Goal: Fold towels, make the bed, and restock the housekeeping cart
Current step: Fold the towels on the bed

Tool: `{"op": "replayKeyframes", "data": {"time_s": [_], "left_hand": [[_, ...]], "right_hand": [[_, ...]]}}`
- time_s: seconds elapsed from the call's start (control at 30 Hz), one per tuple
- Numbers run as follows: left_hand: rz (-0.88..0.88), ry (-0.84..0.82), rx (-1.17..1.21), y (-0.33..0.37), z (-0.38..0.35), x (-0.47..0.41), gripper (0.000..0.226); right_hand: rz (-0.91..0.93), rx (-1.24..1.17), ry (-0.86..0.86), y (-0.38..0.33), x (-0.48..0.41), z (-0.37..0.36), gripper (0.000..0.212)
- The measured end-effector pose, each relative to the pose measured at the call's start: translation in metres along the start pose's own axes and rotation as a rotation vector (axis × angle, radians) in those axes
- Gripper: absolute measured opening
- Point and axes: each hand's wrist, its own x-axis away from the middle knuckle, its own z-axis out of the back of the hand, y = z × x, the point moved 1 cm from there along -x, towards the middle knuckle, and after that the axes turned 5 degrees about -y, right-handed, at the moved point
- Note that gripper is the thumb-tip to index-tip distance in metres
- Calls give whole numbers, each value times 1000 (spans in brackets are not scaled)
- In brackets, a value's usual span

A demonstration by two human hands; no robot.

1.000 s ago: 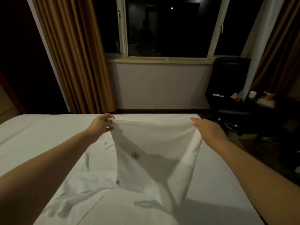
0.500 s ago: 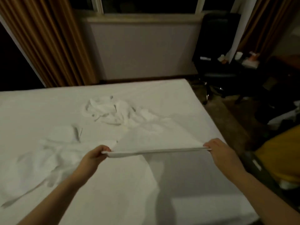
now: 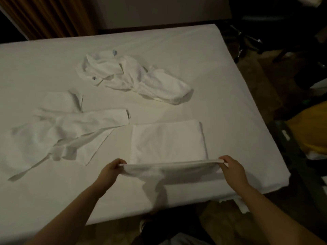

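The left grip (image 3: 110,171) and right grip (image 3: 231,169) each pinched a near corner of the towel (image 3: 168,140), whose far part lay flat on the bed (image 3: 221,71) — mid-fold, by my judgement. The next move called for carrying that raised edge forward, square onto the far edge.
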Motion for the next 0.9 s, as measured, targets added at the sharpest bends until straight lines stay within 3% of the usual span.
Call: {"op": "replayKeyframes", "data": {"time_s": [0.27, 0.37, 0.47, 0.57, 0.7, 0.8, 0.9], "left_hand": [[-15, 357, 2, 38, -5, -150, 17], [0, 446, -136, 21, -19, -191, 31], [100, 416, -164, 9, -38, -201, 62], [104, 404, -445, 1, -70, -180, 64], [-224, 93, -782, -4, -136, -142, 56], [-170, -87, -925, -1, -164, -141, 73], [-123, -107, -953, -12, -173, -155, 89]], "right_hand": [[-176, -178, 155, -38, -167, -15, 25], [-146, -147, 139, -31, -204, -40, 28], [-199, -245, 61, -19, -214, -62, 64], [-278, -316, -18, -5, -200, -76, 89], [-364, -355, -174, 17, -175, -87, 75], [-414, -391, -235, 24, -173, -86, 66], [-422, -487, -301, 4, -175, -75, 61]]}}
